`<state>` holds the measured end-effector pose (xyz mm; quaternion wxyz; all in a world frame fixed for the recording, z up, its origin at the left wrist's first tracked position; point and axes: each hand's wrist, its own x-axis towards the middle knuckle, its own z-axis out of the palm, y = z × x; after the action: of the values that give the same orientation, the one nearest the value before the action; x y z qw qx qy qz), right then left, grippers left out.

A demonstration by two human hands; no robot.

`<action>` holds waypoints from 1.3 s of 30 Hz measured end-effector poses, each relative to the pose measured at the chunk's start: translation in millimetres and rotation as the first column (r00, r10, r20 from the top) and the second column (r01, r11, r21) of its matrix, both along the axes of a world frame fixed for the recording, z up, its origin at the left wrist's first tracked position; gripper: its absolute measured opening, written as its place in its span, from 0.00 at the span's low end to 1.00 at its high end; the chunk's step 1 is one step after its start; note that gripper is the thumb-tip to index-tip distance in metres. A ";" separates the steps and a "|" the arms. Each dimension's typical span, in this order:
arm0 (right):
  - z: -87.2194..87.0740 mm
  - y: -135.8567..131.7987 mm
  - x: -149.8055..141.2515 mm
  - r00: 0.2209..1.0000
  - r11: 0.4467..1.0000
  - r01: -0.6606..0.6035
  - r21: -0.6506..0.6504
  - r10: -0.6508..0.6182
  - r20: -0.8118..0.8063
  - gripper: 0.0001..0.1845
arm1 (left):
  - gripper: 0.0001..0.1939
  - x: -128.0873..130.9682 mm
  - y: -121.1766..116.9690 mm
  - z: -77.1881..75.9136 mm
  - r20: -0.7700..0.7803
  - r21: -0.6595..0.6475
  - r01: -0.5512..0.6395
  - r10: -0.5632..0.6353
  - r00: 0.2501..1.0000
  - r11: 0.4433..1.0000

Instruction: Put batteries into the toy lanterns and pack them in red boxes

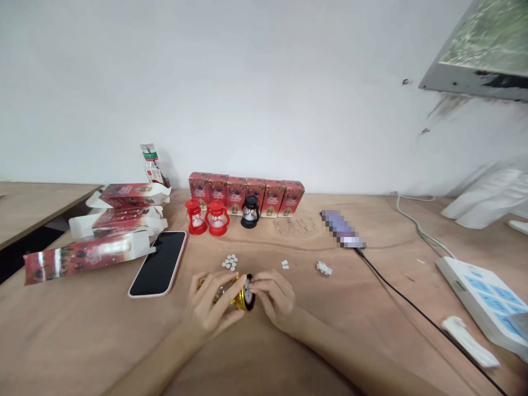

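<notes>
My left hand [208, 308] is wrapped round a small gold lantern [239, 300], which lies on its side with its base facing right. The base shows a white round centre inside a dark rim. At that base are the pinched fingertips of my right hand [275, 297]; whatever they hold, if anything, is hidden. Just beyond the hands lie several small white discs [231, 262], two little white pieces [285, 264] and a small clump of white parts [324, 268]. Farther back stand a red lantern [195, 218], another red lantern [217, 219] and a black lantern [249, 213].
A row of red boxes [236, 193] stands near the wall. Opened boxes [86, 256] and a phone [159, 264] are at left. Thin wire pieces [295, 226], a second phone [342, 228] on a black cable [406, 300], and a power strip [482, 297] are at right.
</notes>
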<state>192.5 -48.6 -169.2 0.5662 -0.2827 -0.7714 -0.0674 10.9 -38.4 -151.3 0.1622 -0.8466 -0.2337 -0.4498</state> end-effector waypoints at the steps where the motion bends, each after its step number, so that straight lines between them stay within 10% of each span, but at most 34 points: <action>1: -0.3 0.5 0.5 1.000 1.000 0.000 0.011 0.000 0.004 0.10 | 0.16 -0.4 0.3 0.3 -0.004 -0.004 0.006 -0.006 1.000 1.000; 12: 7.2 -2.4 5.4 0.968 0.993 0.050 0.106 -0.074 0.239 0.20 | 0.20 -4.8 7.2 -3.9 0.094 -0.006 -0.078 0.078 0.993 0.997; 15: 18.7 21.0 37.0 0.942 0.964 0.245 0.100 -0.261 0.213 0.17 | 0.22 -6.8 8.0 -3.9 0.088 -0.010 -0.068 0.069 0.994 0.998; 16: 25.0 33.0 53.4 0.901 0.915 0.403 -0.007 -0.396 0.175 0.14 | 0.21 -7.2 8.5 -5.0 0.096 -0.017 -0.066 0.068 0.993 0.998; 19: 45.7 71.9 108.9 0.670 0.539 0.735 -0.411 -0.671 0.318 0.15 | 0.19 -8.8 10.8 -11.2 0.124 -0.069 -0.084 0.092 0.988 0.994; 24: 54.9 110.6 161.3 0.582 0.307 0.792 -0.528 -0.641 0.500 0.14 | 0.22 -14.6 15.2 -20.7 0.108 -0.048 -0.043 0.048 0.993 0.998; 33: 34.8 124.3 145.9 0.534 0.151 0.818 -0.555 -0.558 0.635 0.26 | 0.19 -13.4 13.8 -16.2 0.081 0.017 -0.045 0.044 0.996 0.999; 39: 26.5 132.6 146.8 0.555 0.157 0.796 -0.585 -0.577 0.600 0.27 | 0.18 -9.9 11.1 -17.6 0.161 -0.022 -0.051 0.054 0.985 0.998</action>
<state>339.3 84.1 -142.6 0.1727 -0.8178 -0.5488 0.0130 1.0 -27.2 -168.9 0.1470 -0.8022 -0.2724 -0.5105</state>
